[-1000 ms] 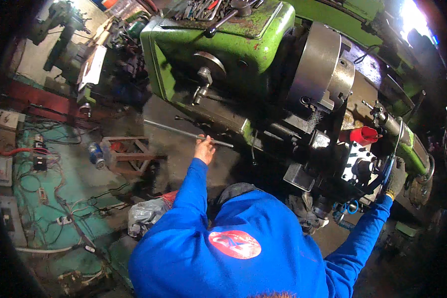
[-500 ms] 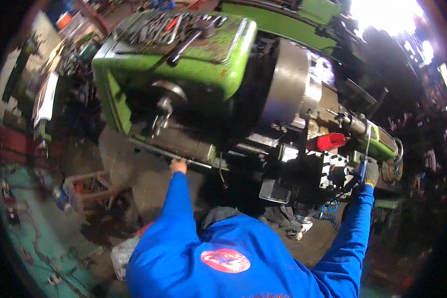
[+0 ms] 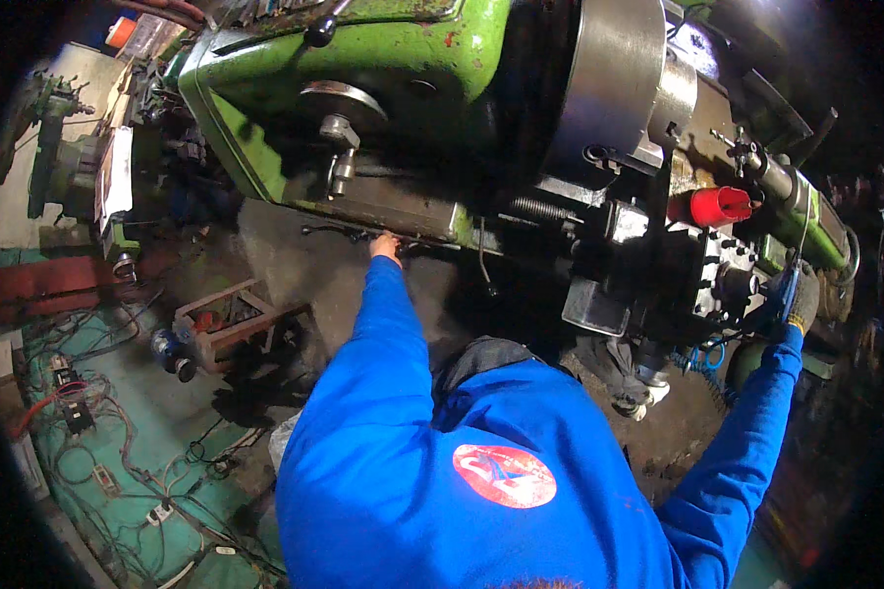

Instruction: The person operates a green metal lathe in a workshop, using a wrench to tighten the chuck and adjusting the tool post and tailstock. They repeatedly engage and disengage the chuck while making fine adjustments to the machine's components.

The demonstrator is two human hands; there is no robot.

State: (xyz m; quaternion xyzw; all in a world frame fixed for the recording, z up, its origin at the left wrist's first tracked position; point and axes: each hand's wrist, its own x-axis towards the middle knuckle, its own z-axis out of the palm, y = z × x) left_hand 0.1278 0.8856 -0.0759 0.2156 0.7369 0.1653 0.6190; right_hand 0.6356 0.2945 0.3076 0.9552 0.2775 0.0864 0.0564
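My bare left hand is closed on a dark lever along the front lower edge of a green metal lathe. My right hand, in a grey work glove, is wrapped round a slim blue tool whose kind I cannot make out. That hand is beside the square tool post, right of the large steel chuck. A red cup sits just behind the tool post.
A blue coiled hose hangs below the carriage. To the left, a wooden frame stands on the floor, with cables and a power strip farther out. A hanging lever juts down from the lathe's front.
The view has shifted, so the lathe appears higher and farther right. My left hand remains at the front edge, and my right hand still holds the blue tool by the tool post.
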